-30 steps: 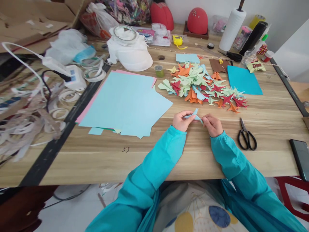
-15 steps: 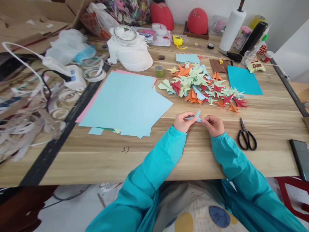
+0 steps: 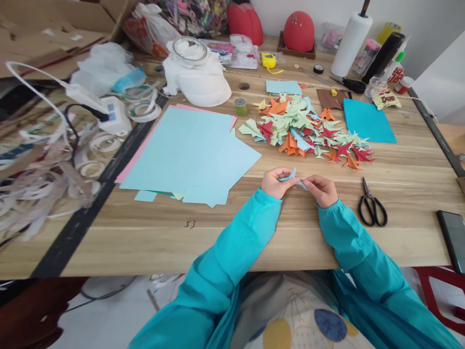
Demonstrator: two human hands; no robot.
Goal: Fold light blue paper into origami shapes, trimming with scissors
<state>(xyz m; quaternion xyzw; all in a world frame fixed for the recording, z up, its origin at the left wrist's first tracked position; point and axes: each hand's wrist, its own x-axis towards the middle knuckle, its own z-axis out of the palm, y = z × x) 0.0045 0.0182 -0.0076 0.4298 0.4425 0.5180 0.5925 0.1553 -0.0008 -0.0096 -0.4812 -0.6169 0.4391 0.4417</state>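
I have the left hand [image 3: 273, 182] pinching the folded blue paper [image 3: 293, 174] above the surface [image 3: 283, 237], near the paper heap [image 3: 288, 116], seemingly to steady it while the right hand [image 3: 322, 189] grips its end.

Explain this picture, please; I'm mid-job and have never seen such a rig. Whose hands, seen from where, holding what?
There is no machine here: these are a person's own bare hands. The view comes from a camera worn on the head, looking forward and down. The left hand holds a folded light blue paper; the right hand has its fingertips at one tip, though whether they pinch it is hard to tell. On the table, large sheets lie to the left, a colourful heap of folded pieces beyond the hands, and scissors and a phone to the right.
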